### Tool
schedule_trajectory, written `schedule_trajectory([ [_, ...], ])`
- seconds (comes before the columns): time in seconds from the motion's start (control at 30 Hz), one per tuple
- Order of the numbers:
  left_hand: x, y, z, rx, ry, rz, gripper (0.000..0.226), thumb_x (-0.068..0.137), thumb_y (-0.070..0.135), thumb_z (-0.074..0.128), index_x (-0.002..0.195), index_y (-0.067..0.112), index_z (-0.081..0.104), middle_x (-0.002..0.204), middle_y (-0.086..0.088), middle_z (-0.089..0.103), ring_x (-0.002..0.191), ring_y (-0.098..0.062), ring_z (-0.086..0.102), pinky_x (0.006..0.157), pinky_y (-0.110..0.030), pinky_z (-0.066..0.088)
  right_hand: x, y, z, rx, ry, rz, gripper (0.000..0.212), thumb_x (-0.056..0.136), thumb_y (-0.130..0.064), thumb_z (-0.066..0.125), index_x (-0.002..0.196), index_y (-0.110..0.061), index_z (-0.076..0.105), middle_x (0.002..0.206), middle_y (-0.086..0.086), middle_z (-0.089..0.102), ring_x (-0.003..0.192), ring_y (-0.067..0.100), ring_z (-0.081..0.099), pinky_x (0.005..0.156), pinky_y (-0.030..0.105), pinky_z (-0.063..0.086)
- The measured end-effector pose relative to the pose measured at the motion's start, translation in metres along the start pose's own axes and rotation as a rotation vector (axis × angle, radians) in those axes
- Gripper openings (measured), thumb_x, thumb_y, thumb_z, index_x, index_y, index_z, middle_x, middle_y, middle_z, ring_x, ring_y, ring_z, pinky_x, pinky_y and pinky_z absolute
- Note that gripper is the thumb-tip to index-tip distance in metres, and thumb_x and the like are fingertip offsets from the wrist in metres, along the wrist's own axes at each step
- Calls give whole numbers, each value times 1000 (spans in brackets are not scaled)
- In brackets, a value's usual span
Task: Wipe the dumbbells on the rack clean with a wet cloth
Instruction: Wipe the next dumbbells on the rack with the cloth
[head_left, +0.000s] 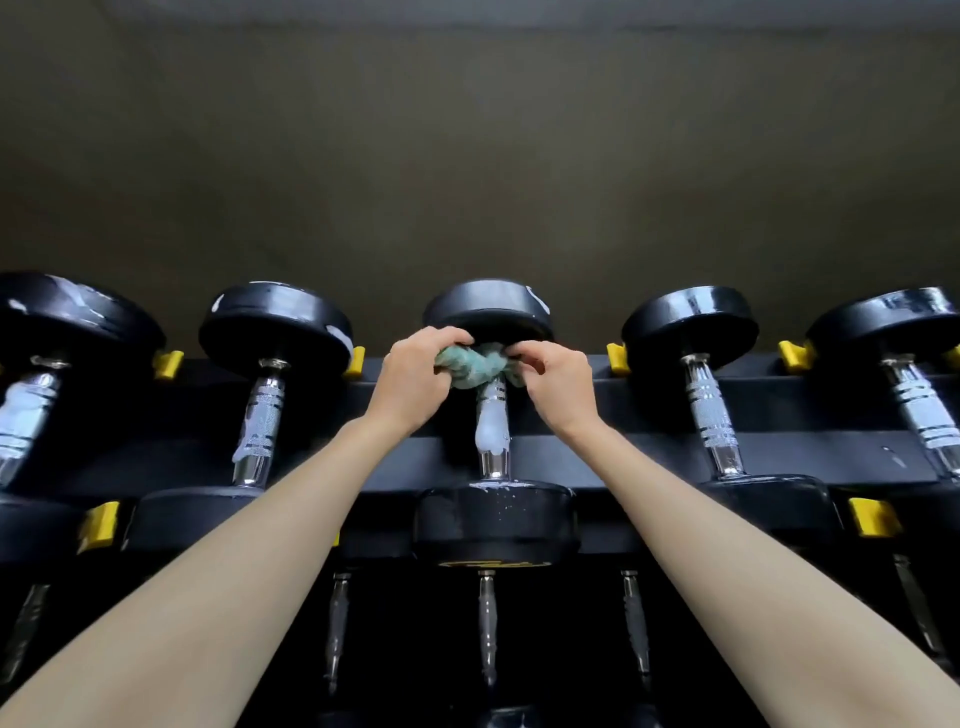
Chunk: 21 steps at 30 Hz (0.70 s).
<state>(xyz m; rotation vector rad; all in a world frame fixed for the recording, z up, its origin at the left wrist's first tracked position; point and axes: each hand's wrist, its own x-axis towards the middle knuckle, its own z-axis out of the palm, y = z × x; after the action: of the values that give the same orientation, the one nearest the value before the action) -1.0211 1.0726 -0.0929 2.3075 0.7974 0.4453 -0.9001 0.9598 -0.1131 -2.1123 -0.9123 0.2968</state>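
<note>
Middle dumbbell (492, 460) sits on the rack (597, 452), long axis running straight away from the camera, far head toward the wall (478, 156). Green cloth (470, 366) is twisted round the handle's far end: left hand (415, 379) grip curled round one end, right hand (558, 384) pinching the other. Yellow print (488, 565) on the near head, unreadable.

The cloth (467, 366) is pale green. The dumbbell (496, 519) under it has black heads (488, 312) and a silver handle (493, 462) with white foam (490, 428). Beside the cloth the rack (649, 410) is black with yellow clips (617, 357); the wall (467, 156) above is olive-brown.
</note>
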Motion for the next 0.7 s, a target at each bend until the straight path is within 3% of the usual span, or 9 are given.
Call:
schedule_trajectory([
  [0.1,-5,-7,6,4,-138,-97,49,71,-11,46,107,16,65,101,-10,65,96,-29,56,86,-31,44,0,-1,-1,89,-54,71,22,80,3,59,92,-9,73,83,9,73,83,26,66,85,34,50],
  [0.23,-9,-2,4,-69,-277,-178,45,71,-11,40,92,22,61,83,-13,59,68,-19,45,53,-12,33,-5,-1,-12,213,-196,150,29,78,11,55,74,-14,69,69,14,67,61,19,61,72,30,53],
  [0.33,-10,0,-2,-100,-379,-215,47,71,-12,40,78,31,56,73,-7,51,61,-17,39,54,-22,32,-16,0,-16,284,-251,239,31,76,12,54,71,-17,66,70,23,66,63,23,61,74,38,57],
  [0.43,-16,1,-5,-153,-454,-236,45,73,-13,44,77,29,57,67,-1,47,55,-13,37,53,-23,29,-27,-1,-17,306,-302,298,26,75,12,56,74,-12,66,72,23,67,63,26,62,77,41,58],
  [0.6,-32,9,-9,-227,-475,-288,39,75,-12,45,86,22,61,82,-2,56,63,-10,46,57,-20,36,-39,-6,-23,235,-350,350,22,75,7,60,78,-13,67,71,15,67,55,14,59,65,21,52],
  [0.7,-39,11,-11,-307,-516,-374,39,75,-13,43,91,18,62,80,-7,56,63,-15,51,58,-24,45,-43,-7,-24,198,-380,375,19,74,4,63,81,-12,70,69,10,66,59,13,57,64,18,46],
])
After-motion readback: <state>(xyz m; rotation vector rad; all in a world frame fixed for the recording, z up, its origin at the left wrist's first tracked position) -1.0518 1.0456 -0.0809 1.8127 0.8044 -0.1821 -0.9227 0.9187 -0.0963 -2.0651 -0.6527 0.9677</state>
